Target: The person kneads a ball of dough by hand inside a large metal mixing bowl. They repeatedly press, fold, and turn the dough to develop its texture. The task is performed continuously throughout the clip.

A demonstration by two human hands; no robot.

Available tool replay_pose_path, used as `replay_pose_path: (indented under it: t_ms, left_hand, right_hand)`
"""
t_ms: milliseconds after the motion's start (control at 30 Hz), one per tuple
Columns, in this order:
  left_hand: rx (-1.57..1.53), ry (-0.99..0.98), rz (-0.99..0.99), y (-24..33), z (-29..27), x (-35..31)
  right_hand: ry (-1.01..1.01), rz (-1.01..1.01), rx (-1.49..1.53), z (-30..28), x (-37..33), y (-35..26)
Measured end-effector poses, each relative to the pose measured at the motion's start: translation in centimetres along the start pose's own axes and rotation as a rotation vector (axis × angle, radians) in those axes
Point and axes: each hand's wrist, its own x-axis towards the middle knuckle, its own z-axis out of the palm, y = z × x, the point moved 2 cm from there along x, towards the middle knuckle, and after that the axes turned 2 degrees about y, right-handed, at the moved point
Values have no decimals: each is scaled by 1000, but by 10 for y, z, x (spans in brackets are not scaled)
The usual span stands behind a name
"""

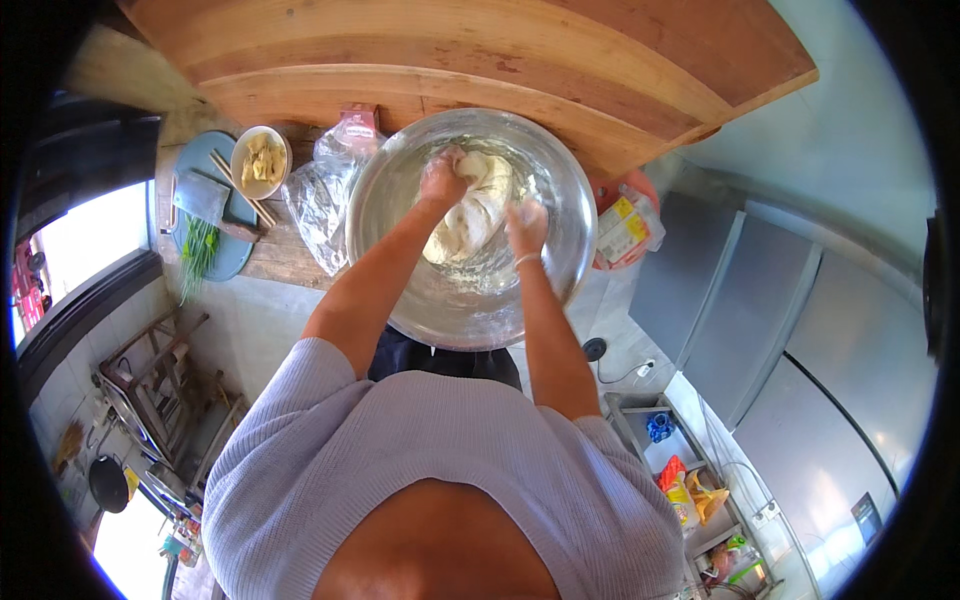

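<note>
A large mass of pale dough (480,205) lies in a wide shiny metal basin (400,290), with flour and loose scraps smeared over the basin's inside. My left hand (443,180) is at the upper left edge of the dough, its floury fingers curled onto it. Just right of the dough is my right hand (526,228), dusted with flour and smeared by motion, so its fingers do not show clearly. A light band circles the right wrist.
Left of the basin are a clear plastic bag (318,205), a bowl of yellowish food pieces (262,165), and a blue board (235,262) bearing a cleaver (200,197), chopsticks and green chives (200,250). A packaged bag (625,230) sits at the right. Wooden planks (480,50) rise beyond.
</note>
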Motion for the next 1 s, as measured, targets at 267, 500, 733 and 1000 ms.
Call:
replay_pose_path:
  t_ms: [267,500,733,1000]
  left_hand:
    - [63,-391,454,-1,-80,-82]
    - [1057,-636,587,47,-61,-64]
    - [783,-527,563,-5,-10,-48]
    - [859,-362,593,-1,0,-17]
  right_hand:
    - [-130,-396,110,-13,-41,-70]
    - [-317,-355,-7,6,-108,-61]
    - [-377,-114,-236,24,-62,-53]
    - [-319,291,-398,65,-29,-59]
